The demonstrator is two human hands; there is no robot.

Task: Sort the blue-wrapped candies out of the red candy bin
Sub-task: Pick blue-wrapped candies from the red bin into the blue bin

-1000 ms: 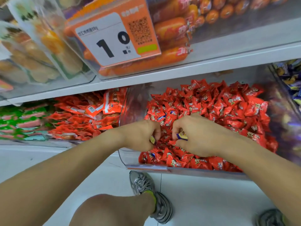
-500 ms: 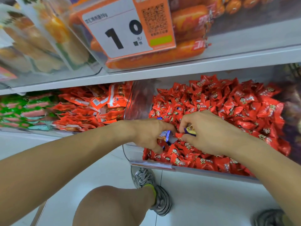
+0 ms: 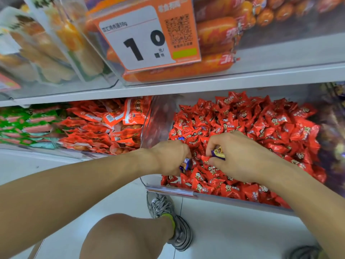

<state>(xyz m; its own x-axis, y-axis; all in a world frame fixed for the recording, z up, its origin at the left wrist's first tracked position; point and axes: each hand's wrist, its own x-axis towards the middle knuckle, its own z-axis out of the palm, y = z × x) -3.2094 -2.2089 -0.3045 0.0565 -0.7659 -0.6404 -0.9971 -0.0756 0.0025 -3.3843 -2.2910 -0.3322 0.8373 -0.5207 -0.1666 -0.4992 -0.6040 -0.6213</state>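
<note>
Two hands work low in the clear bin (image 3: 169,189) of red candies (image 3: 261,128) on the lower shelf. Left hand (image 3: 170,157) sits at the bin's near-left corner, fingers curled around a blue-wrapped candy (image 3: 184,165) that pokes out below the fingertips, just above the red pile. Right hand (image 3: 240,156) is beside it, nearly touching, thumb and forefinger pinching a second blue candy (image 3: 218,153) with a yellow patch on its wrapper; the rest of the fingers curl down onto the red wrappers. One more blue wrapper (image 3: 181,138) shows among the reds just behind the left hand, near the bin's left wall. Red candies fill the bin, heaped higher toward the back. Left of it, another bin holds orange-red snack packs (image 3: 112,126), then green packs (image 3: 20,124) further left. Upper shelf carries orange sausages (image 3: 214,34) behind an orange price tag (image 3: 149,36) reading 1 0. A purple-wrapped pile (image 3: 334,143) blurs at the right edge. Below: bare knee (image 3: 119,236), grey sneaker (image 3: 171,221) on white floor.
</note>
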